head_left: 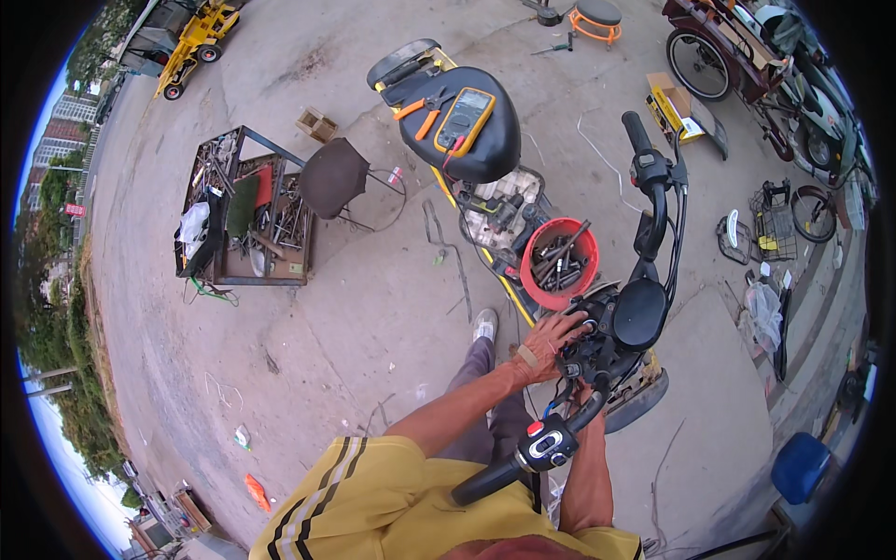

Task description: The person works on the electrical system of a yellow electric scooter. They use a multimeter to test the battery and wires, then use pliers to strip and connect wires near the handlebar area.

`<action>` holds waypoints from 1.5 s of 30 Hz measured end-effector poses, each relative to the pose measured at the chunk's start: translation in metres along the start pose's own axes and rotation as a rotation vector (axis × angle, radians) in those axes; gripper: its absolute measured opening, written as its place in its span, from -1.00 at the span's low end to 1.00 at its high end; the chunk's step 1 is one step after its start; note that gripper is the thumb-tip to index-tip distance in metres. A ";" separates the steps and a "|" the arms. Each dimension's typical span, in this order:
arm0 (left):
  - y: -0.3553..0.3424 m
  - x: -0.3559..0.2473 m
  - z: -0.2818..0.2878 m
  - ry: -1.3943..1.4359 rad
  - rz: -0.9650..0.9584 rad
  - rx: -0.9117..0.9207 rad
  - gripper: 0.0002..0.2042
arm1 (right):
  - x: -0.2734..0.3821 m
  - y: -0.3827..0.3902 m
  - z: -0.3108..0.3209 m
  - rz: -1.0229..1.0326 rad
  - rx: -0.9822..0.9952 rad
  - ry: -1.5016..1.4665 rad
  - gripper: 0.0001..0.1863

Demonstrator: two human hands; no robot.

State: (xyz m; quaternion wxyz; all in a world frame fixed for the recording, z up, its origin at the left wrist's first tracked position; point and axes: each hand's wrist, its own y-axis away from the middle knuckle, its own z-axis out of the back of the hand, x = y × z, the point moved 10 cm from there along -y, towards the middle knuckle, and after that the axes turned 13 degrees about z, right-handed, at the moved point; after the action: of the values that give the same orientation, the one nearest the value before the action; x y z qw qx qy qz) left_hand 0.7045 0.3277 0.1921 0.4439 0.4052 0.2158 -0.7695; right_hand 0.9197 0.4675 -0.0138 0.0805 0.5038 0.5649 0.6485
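Note:
My left hand [553, 343] is at the scooter's front panel [597, 359], under the middle of the handlebar. Its fingers are bent, with the tips beside a round lock-like part; what they grip is hidden. Behind the handlebar's near arm, my right hand [581, 397] reaches into the same front section. Mostly covered, its fingers do not show. The handlebar has a black grip [487, 482] close to my body and a round black mirror or gauge [639, 315]. Just beyond my left hand, a red bucket [590, 245] holds several metal tools.
A multimeter [466, 119] and orange-handled pliers [431, 114] lie on the black seat [499, 154]. Over the opened scooter body, wiring shows. A tool cart [297, 273] and a brown stool [334, 177] stand left. Tricycle [698, 63], yellow box [665, 112] and basket [773, 224] are right.

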 end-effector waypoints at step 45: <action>0.005 0.029 -0.038 0.499 0.184 0.045 -0.34 | 0.031 0.026 -0.046 -0.012 0.090 -0.123 -0.72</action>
State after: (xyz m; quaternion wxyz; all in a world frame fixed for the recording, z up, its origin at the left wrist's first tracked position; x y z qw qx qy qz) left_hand 0.7166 0.3364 0.1466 0.4358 0.6103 0.2635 -0.6068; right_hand 0.8831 0.4491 0.0318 0.0959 0.5424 0.5904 0.5899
